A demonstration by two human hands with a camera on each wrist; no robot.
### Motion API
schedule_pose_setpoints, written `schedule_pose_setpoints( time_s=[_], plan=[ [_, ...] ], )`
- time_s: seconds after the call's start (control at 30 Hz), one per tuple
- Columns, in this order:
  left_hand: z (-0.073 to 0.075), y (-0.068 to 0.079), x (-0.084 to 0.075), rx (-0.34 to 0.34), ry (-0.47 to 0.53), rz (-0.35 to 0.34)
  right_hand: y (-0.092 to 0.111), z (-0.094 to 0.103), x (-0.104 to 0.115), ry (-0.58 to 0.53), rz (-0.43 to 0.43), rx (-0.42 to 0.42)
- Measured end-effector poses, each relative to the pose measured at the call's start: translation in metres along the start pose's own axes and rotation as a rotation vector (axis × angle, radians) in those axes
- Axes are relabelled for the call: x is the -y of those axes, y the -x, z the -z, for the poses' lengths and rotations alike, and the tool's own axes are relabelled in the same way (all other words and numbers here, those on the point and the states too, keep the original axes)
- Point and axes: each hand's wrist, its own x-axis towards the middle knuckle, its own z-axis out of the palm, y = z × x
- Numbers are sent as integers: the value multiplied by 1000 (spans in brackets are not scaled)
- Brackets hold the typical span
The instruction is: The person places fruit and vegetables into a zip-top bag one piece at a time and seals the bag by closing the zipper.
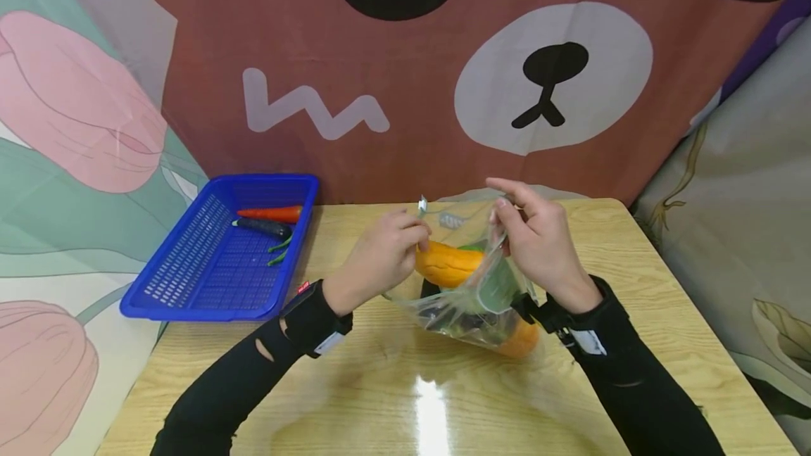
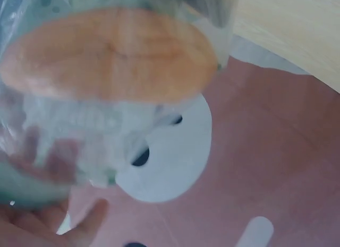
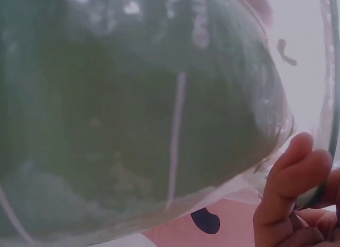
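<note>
A clear plastic zip bag (image 1: 457, 315) stands on the table with its mouth upward. Inside are a yellow-orange vegetable (image 1: 448, 263), a green one (image 1: 499, 288), dark pieces and an orange one (image 1: 521, 340) low at the right. My left hand (image 1: 391, 248) pinches the left side of the rim, close to the yellow-orange vegetable. On the right side my right hand (image 1: 538, 231) pinches the rim between thumb and fingers, forefinger extended. The right wrist view has the green vegetable (image 3: 127, 130) large behind plastic; the left wrist view is blurred.
At the left a blue plastic basket (image 1: 209, 301) holds a carrot (image 1: 279, 214), a dark eggplant (image 1: 262, 226) and green peppers (image 1: 279, 252). A bear-print cloth (image 1: 380, 153) hangs behind the wooden table (image 1: 355, 393).
</note>
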Motion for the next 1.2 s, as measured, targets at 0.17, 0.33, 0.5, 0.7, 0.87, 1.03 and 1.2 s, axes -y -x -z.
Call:
schedule_pose_setpoints(
  time_s=[0.17, 0.33, 0.5, 0.7, 0.87, 1.03, 1.2],
  plan=[
    [26, -1, 32, -197, 79, 128, 0, 2, 1, 1, 1, -13],
    [58, 11, 90, 45, -85, 485, 0, 3, 3, 2, 3, -10],
    [73, 41, 157, 469, -179, 745, 2, 3, 4, 10, 0, 2],
    [65, 81, 209, 688, -150, 901, 5, 5, 5, 25, 7, 3],
    [56, 111, 228, 724, -142, 1032, 7, 6, 5, 30, 14, 3],
    [53, 128, 238, 762, -129, 1074, 9, 5, 4, 15, 6, 13],
    [51, 135, 239, 792, -111, 1081, 9, 4, 4, -6, -2, 23]
  ],
)
